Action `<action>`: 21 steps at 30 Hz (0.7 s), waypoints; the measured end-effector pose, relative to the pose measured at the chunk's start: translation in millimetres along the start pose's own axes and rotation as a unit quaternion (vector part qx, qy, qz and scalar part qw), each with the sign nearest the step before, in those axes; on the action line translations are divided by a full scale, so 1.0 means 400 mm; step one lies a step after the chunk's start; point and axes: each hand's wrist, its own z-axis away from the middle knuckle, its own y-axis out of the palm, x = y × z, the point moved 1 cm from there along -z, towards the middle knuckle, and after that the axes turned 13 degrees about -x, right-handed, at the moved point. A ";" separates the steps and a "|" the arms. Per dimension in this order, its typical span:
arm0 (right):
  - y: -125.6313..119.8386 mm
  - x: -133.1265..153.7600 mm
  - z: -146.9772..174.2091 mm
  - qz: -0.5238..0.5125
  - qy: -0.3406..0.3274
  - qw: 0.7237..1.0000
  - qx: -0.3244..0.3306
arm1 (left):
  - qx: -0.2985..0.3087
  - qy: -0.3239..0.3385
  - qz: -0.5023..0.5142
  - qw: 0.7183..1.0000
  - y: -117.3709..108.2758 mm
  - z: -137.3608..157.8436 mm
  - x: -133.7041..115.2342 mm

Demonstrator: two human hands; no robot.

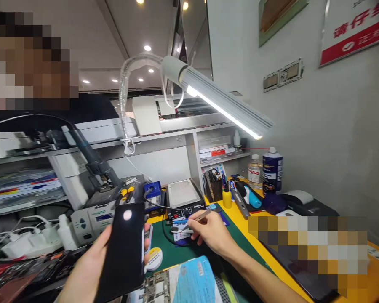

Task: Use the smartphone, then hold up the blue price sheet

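While held upright over green mat (240,248) in left hand (91,256), black smartphone (121,248) looks glossy, slippery, fragile, best gripped by side edges; right hand (208,233) pinching tweezers (199,216).

both of the person's forearms are showing bare from the bottom edge of the frame, with no sleeve or cuff reaching into view on either one. the left hand (96,256) is wearing no glove, and no ring, watch or band is showing on it or on its wrist. the right hand (210,233) is likewise going ungloved, its fingers bare and its nails looking short and plain. the right forearm is running long and uncovered down to the lower edge, where it is passing out of sight. no part of the person's clothing is coming into the picture.
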 end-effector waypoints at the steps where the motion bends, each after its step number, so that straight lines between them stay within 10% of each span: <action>1: -0.004 0.001 -0.001 0.005 -0.005 1.000 -0.008 | 0.061 -0.041 0.050 0.996 0.024 0.003 0.009; 15: -0.087 0.007 -0.009 0.301 -0.154 0.941 -0.013 | 0.118 -0.081 0.095 0.985 0.006 0.005 0.030; 21: -0.021 0.078 0.070 0.250 -0.224 0.942 0.020 | 0.136 -0.076 0.113 0.981 0.002 0.000 0.024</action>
